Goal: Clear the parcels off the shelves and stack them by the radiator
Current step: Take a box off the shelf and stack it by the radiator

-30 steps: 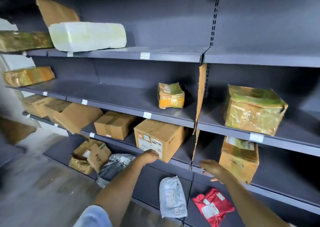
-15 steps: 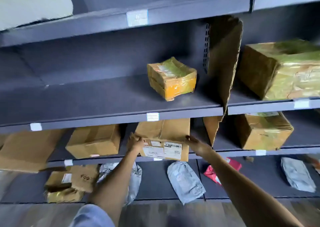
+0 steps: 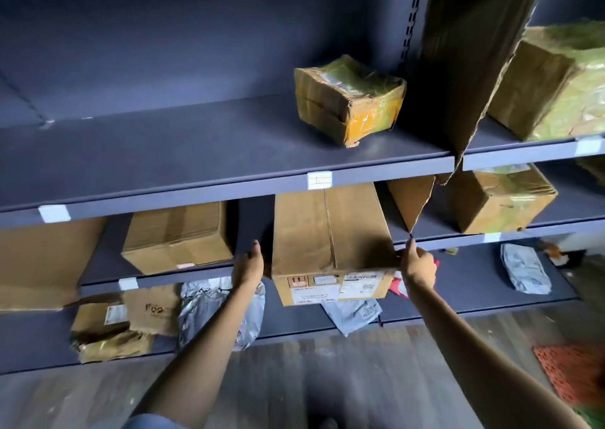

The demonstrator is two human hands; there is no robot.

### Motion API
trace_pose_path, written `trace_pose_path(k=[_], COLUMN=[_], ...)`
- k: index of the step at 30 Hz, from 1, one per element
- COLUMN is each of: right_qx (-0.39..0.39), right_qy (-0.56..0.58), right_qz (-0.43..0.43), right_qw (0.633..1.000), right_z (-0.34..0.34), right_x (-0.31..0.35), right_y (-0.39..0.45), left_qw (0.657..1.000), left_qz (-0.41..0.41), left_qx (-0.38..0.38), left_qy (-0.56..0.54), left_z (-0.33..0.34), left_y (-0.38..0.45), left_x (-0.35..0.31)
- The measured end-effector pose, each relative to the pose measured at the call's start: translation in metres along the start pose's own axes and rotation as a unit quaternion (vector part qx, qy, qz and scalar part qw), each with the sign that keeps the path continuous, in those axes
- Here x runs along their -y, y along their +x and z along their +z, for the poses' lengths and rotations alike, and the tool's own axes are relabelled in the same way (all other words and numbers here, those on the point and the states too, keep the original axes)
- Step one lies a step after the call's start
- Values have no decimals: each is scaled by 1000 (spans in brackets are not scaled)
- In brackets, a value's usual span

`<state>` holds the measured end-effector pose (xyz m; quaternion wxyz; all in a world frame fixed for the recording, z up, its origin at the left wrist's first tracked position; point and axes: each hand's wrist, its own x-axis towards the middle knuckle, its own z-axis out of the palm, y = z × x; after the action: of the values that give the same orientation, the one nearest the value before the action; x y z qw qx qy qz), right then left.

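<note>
A long brown cardboard box (image 3: 330, 232) with white labels on its front end sticks out over the edge of the middle shelf (image 3: 196, 276). My left hand (image 3: 248, 265) presses its left side and my right hand (image 3: 419, 266) grips its right front corner. Other parcels remain on the dark shelves: a small taped yellow-brown parcel (image 3: 348, 99) on the shelf above, a plain brown box (image 3: 178, 237) to the left, and taped boxes at the right (image 3: 501, 199) (image 3: 553, 81). No radiator is in view.
A torn cardboard divider (image 3: 465, 68) stands between the shelf bays. The bottom shelf holds grey poly bags (image 3: 212, 314) (image 3: 525, 268), a crushed box (image 3: 111, 330) and a red bag behind my right hand. Wooden floor lies below, with an orange mat (image 3: 569, 373) at right.
Both hands reached the labelled box, took hold of its sides and drew it forward over the shelf edge. My view moved closer and to the right.
</note>
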<state>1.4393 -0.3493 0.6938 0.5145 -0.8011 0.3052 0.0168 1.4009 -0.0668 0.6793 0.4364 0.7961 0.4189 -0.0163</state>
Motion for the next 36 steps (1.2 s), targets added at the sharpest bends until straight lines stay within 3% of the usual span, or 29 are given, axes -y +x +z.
trace_pose_path(k=[3, 8, 13, 15, 19, 23, 25, 30, 36], right_qx=[117, 194, 212, 209, 223, 170, 140, 16, -130], right_qy=[-114, -189, -51, -32, 25, 42, 42, 103, 208], right_qz=[16, -18, 7, -8, -22, -14, 5, 39, 37], right_qw=[986, 962, 976, 977, 974, 984, 989, 994, 969], right_z=[1, 23, 21, 17, -7, -61, -93, -239, -443], right_x=[-15, -21, -28, -39, -67, -103, -121, -183, -258], right_y=[-3, -14, -11, -16, -26, -26, -23, -32, -71], left_qw=[991, 970, 936, 928, 914, 906, 887, 825, 755], left_qz=[-24, 48, 30, -21, -3, -104, -114, -64, 55], left_qx=[77, 231, 348, 371, 403, 410, 447, 560, 649], left_qy=[107, -61, 51, 31, 49, -15, -18, 39, 76], left_z=[-6, 1, 6, 6, 14, 47, 71, 164, 287], left_y=[-2, -10, -14, -22, -52, -105, -124, -218, -400], left_x=[9, -9, -8, -1, 29, 32, 26, -19, -74])
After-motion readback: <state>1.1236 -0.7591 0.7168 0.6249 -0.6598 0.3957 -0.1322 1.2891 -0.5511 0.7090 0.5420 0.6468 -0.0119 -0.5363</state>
